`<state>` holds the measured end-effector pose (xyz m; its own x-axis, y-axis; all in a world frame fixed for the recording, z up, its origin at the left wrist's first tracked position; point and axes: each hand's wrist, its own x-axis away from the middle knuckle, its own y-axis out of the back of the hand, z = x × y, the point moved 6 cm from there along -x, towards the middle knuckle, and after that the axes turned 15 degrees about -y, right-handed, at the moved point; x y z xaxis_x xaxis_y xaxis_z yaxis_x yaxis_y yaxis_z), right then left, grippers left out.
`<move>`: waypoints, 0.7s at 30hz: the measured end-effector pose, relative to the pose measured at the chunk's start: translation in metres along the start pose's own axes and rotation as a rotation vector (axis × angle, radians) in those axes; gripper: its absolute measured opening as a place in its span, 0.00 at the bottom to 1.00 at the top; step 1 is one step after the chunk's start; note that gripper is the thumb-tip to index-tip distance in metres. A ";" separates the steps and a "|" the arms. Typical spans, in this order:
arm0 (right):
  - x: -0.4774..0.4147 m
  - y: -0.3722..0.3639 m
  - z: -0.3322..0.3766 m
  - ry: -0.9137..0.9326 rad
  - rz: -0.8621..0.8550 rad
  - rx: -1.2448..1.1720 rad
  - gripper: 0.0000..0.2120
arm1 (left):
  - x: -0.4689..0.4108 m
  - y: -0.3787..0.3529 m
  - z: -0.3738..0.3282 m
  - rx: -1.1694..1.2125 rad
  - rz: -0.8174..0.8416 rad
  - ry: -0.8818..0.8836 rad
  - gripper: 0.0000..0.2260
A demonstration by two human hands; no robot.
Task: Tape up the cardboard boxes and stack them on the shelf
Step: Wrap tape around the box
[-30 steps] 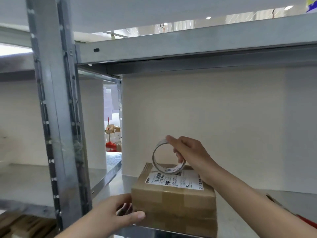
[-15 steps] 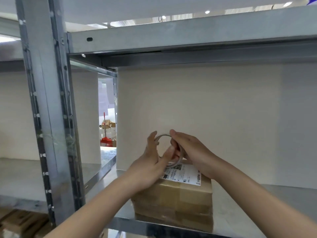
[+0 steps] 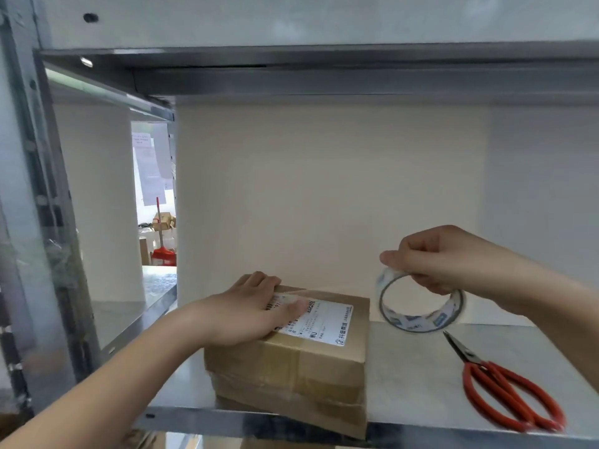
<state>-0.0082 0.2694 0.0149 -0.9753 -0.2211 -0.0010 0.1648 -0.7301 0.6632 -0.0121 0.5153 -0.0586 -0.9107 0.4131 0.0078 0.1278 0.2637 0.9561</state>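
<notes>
Head view, left hand point(image 3: 249, 311) lying flat, pressing the cardboard box point(image 3: 311, 358) on the shelf point(image 3: 415, 384), right hand point(image 3: 444, 259) gripping the tape roll point(image 3: 418, 304)

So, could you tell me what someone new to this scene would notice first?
Probably the two hands at the metal shelf: the left hand lies flat on top of a labelled cardboard box at the shelf's front edge, while the right hand holds a roll of clear tape up just right of the box. Next, the red-handled scissors lying on the shelf at far right.
</notes>
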 end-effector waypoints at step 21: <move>-0.017 -0.064 -0.069 -0.151 0.068 0.107 0.14 | -0.008 -0.022 -0.102 -0.239 0.117 -0.544 0.42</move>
<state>0.0077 0.2750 -0.0790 -0.9747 -0.1626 0.1533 0.2225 -0.6423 0.7335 -0.0479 0.4171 -0.0496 -0.5564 0.8305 0.0257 0.0657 0.0131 0.9978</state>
